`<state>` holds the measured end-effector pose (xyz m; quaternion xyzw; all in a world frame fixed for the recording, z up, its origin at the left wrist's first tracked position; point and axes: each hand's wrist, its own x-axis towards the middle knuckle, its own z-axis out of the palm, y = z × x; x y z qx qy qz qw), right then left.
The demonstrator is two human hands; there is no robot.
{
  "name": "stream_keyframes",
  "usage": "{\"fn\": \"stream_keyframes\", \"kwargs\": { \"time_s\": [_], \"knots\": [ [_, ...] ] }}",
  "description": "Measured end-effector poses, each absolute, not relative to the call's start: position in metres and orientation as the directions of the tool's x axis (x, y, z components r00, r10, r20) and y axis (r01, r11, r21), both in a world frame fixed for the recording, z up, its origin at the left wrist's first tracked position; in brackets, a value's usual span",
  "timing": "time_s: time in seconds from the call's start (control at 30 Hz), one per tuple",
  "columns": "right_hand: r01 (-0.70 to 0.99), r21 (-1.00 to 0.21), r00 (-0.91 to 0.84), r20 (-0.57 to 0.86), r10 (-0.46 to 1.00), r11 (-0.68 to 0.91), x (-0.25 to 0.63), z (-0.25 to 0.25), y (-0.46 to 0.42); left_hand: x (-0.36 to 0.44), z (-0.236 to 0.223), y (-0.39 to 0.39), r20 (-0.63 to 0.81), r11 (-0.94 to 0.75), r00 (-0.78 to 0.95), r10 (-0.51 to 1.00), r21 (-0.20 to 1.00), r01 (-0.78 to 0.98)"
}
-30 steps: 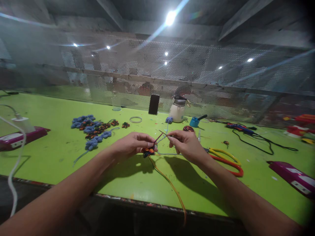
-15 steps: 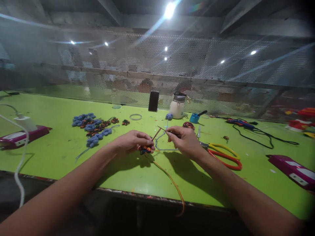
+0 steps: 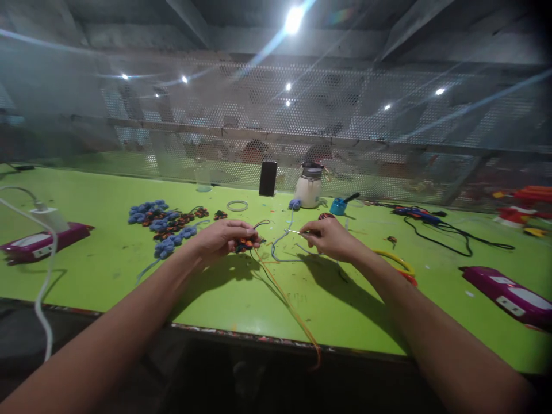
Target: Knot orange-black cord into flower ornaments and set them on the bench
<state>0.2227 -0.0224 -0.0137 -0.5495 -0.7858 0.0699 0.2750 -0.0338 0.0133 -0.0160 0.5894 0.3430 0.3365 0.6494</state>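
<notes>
My left hand (image 3: 218, 237) is closed on a small crocheted flower (image 3: 245, 245) in black and orange yarn, pinched between thumb and fingers. A dark yarn loop stands up from the piece, and an orange yarn tail (image 3: 290, 305) runs from it over the table's front edge. To the right, my right hand (image 3: 330, 237) grips a crochet hook (image 3: 295, 232); its thin metal tip points left, apart from the flower. Under the hook's tip lies a light blue yarn strand (image 3: 273, 248). Behind the right hand a dark red yarn ball (image 3: 326, 216) is partly hidden.
Blue and dark-orange crocheted flowers (image 3: 164, 224) lie left on the green table (image 3: 241, 305). Scissors with yellow and red handles (image 3: 399, 261) are partly behind my right forearm. A phone (image 3: 268, 178), a jar (image 3: 308, 190) and a blue pot (image 3: 338, 206) stand behind. Purple power strips (image 3: 509, 296) flank both sides.
My hands have moved apart: the left shifted left with the flower, the right slightly right. The hook and the yarn strand no longer meet above the flower.
</notes>
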Motion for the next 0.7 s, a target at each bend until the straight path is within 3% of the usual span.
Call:
{"fn": "stream_keyframes", "kwargs": {
  "time_s": [0.13,0.3,0.37,0.43,0.5,0.7],
  "knots": [
    [0.906,-0.305,-0.182,0.342,0.922,0.292,0.243,-0.021,-0.007,-0.037,-0.018,0.018,-0.053,0.046,0.516,0.855,0.999,0.026],
    [0.904,-0.328,-0.121,0.418,0.9,0.274,0.234,-0.024,-0.008,-0.038,-0.02,0.019,-0.054,0.066,0.525,0.849,0.998,-0.004],
    [0.838,-0.43,-0.158,0.397,0.904,0.336,0.217,-0.022,-0.017,-0.037,-0.019,0.018,-0.056,0.085,0.527,0.848,0.996,-0.032],
    [0.638,-0.658,-0.239,0.324,0.915,0.4,0.196,-0.021,-0.027,-0.036,-0.018,0.018,-0.048,0.092,0.536,0.843,0.994,-0.056],
    [0.464,-0.8,-0.302,0.261,0.917,0.381,0.174,-0.022,-0.037,-0.035,-0.018,0.017,-0.032,0.087,0.543,0.839,0.993,-0.076],
    [0.245,-0.947,-0.243,0.146,0.959,0.206,0.133,-0.018,-0.041,-0.033,-0.017,0.017,0.043,0.077,0.572,0.819,0.98,-0.184]
  ]
}}
